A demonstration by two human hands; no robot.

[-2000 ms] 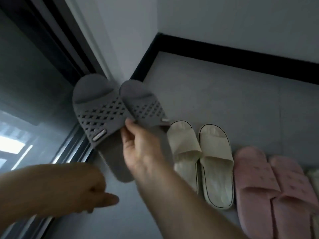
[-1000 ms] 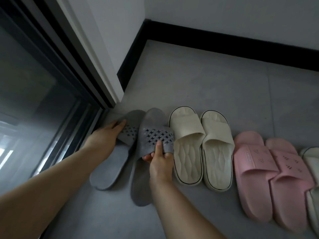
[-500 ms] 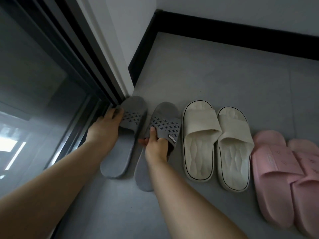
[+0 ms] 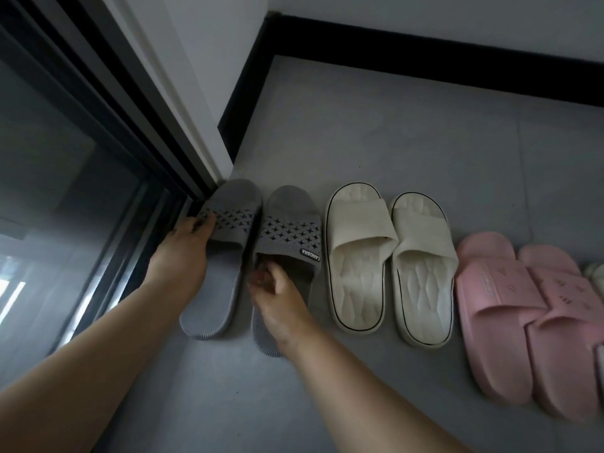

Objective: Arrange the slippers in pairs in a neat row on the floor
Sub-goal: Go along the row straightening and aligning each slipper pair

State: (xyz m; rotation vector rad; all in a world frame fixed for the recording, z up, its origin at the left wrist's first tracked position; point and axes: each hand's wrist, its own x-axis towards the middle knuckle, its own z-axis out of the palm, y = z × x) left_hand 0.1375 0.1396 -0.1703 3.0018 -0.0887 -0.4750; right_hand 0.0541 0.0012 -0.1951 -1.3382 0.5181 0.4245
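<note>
The left hand [image 4: 186, 250] lies with fairly straight fingers against the outer side of the left grey slipper [image 4: 225, 220], pressing rather than gripping, probably to nudge it parallel to its mate. The right hand [image 4: 277, 295] hovers over the footbed of the right grey slipper [image 4: 289, 232], its fingertips at the mouth of the strap; they are blurred, so I cannot tell if they pinch it. This pair sits at the floor's [image 4: 392, 142] left corner, toes near the door frame [image 4: 130, 142], and so begins the row. Counted: two grey, two cream slippers [image 4: 356, 256], two pink slippers [image 4: 490, 315], each pair side by side, toes toward the far edge (a sliver of one more pale slipper [image 4: 595, 276] shows at the right)
</note>
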